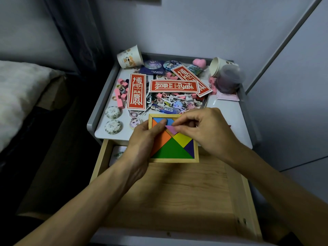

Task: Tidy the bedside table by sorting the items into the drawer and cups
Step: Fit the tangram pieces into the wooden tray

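A wooden-framed tangram puzzle (173, 148) with orange, green, yellow, purple and blue pieces sits at the table's front edge, partly over the open wooden drawer (177, 192). My left hand (143, 139) grips the puzzle's left side, thumb on the blue piece. My right hand (204, 128) pinches a pink triangular piece (171, 129) over the frame's upper middle. Two paper cups lie on their sides at the back: one at the left (130, 56), one at the right (219, 65).
The white table top (225, 110) holds three red paper slips (136, 92), pink blocks (120, 96), round badges (171, 64), a pink heart (199, 62), a clear plastic cup (229, 79), two floral round tins (113, 119), pens and charms. A bed (17, 96) stands left.
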`<action>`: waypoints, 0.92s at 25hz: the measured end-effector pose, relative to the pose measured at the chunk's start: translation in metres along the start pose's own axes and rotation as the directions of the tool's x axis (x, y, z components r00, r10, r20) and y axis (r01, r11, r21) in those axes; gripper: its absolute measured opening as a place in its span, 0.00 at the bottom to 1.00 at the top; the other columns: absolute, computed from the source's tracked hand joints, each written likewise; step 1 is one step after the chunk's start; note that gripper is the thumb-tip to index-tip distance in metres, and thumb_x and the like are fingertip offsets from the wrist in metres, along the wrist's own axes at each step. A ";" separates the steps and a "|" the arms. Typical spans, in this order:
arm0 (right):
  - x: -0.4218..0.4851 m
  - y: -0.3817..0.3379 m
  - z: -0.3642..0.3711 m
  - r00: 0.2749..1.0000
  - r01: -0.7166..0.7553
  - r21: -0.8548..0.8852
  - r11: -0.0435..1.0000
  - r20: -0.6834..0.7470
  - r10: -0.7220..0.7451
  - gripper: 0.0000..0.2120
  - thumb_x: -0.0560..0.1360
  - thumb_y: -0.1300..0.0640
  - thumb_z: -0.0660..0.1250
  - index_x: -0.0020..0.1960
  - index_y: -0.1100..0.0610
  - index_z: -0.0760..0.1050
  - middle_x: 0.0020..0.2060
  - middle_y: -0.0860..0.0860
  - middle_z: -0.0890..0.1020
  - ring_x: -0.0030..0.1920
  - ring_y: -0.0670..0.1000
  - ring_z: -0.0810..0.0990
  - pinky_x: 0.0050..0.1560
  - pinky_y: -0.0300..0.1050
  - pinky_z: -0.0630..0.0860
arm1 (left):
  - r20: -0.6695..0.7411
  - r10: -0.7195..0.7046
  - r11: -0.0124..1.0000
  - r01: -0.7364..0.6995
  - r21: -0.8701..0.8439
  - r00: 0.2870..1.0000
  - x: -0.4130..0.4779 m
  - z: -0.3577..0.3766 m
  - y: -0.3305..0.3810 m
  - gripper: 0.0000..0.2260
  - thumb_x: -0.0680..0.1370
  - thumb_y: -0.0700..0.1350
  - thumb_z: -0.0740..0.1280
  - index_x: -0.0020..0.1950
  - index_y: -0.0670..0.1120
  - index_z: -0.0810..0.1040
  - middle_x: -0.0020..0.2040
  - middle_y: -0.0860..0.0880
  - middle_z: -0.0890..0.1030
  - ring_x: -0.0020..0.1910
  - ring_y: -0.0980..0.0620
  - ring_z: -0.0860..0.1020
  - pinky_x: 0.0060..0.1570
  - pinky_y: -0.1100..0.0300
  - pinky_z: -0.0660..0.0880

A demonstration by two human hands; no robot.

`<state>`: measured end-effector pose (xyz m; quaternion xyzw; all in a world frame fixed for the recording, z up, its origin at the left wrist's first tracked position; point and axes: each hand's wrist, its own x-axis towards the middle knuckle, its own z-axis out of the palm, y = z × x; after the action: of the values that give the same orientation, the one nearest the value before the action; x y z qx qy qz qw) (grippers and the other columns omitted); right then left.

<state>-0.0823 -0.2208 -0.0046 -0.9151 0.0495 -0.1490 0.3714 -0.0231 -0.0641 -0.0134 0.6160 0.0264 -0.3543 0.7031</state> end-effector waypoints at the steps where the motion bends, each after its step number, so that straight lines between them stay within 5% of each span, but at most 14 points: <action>1: 0.001 0.000 0.000 1.000 -0.010 0.002 1.000 -0.003 0.010 0.05 0.70 0.60 0.76 0.45 0.54 0.86 0.33 0.40 0.80 0.33 0.39 0.76 0.35 0.27 0.69 | 0.003 0.003 1.000 -0.003 0.001 1.000 0.000 0.000 0.000 0.10 0.79 0.48 0.67 0.57 0.44 0.80 0.48 0.41 0.84 0.43 0.43 0.82 0.25 0.64 0.74; 11: 0.008 0.011 -0.016 0.984 -0.084 0.069 0.994 -0.153 0.094 0.03 0.73 0.58 0.73 0.47 0.53 0.83 0.38 0.45 0.81 0.37 0.42 0.76 0.40 0.34 0.72 | 0.050 0.002 0.997 0.003 -0.083 0.999 0.005 -0.004 -0.002 0.14 0.76 0.44 0.72 0.59 0.40 0.79 0.50 0.42 0.85 0.46 0.44 0.84 0.35 0.58 0.81; 14: 0.011 0.041 -0.045 0.954 -0.295 -0.227 0.928 -0.013 0.300 0.10 0.71 0.54 0.75 0.52 0.52 0.82 0.45 0.46 0.82 0.42 0.45 0.77 0.41 0.41 0.74 | 0.002 0.017 0.997 -0.017 -0.075 1.000 0.006 -0.007 -0.003 0.16 0.73 0.40 0.73 0.60 0.40 0.79 0.50 0.42 0.86 0.44 0.46 0.85 0.36 0.58 0.82; 17: 0.005 0.070 -0.056 0.827 -0.379 -0.556 0.739 0.155 0.541 0.21 0.67 0.51 0.78 0.58 0.51 0.77 0.56 0.51 0.78 0.51 0.49 0.75 0.48 0.45 0.72 | -0.031 0.009 0.996 -0.012 -0.091 0.999 0.008 -0.008 -0.003 0.16 0.73 0.39 0.73 0.60 0.40 0.79 0.49 0.43 0.86 0.44 0.45 0.85 0.40 0.56 0.83; 23: 0.001 0.083 -0.058 0.804 -0.414 -0.583 0.699 0.125 0.581 0.25 0.65 0.51 0.80 0.57 0.53 0.75 0.54 0.52 0.77 0.52 0.51 0.73 0.47 0.45 0.71 | -0.027 -0.013 0.995 0.010 -0.103 1.000 0.008 -0.005 -0.003 0.16 0.73 0.39 0.73 0.60 0.41 0.79 0.49 0.43 0.86 0.43 0.46 0.85 0.37 0.57 0.82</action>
<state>-0.0978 -0.3190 -0.0229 -0.9432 0.2799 0.1186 0.1340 -0.0171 -0.0632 -0.0213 0.5839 0.0578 -0.3479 0.7313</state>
